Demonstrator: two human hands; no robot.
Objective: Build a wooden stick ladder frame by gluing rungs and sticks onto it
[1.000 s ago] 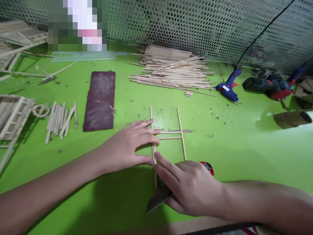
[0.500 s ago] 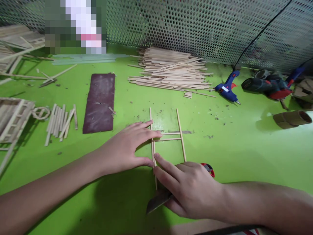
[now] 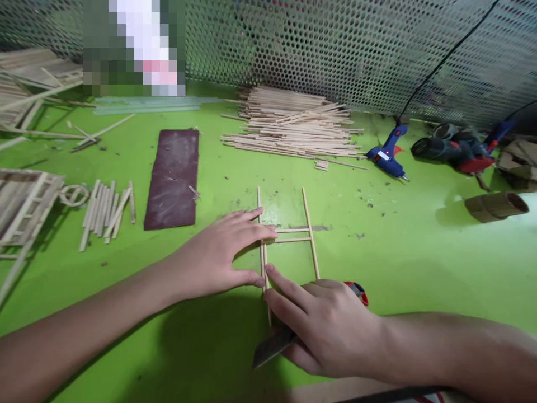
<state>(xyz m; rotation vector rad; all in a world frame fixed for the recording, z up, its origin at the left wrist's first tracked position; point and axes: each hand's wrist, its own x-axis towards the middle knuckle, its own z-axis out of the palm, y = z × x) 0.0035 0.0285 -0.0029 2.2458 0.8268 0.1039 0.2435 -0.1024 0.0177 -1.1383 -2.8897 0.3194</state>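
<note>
Knife (image 3: 272, 348), apparently; right hand (image 3: 329, 327) hides much.

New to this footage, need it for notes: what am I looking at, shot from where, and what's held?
No machine here: just a person's two bare hands, seen by a camera worn on the head, looking forward and down. The left hand rests spread on a frame of thin sticks. The right hand holds a knife while its fingers touch a loose-looking stick. Around them on the green table: a brown sheet, a stick pile, a blue glue gun.
</note>
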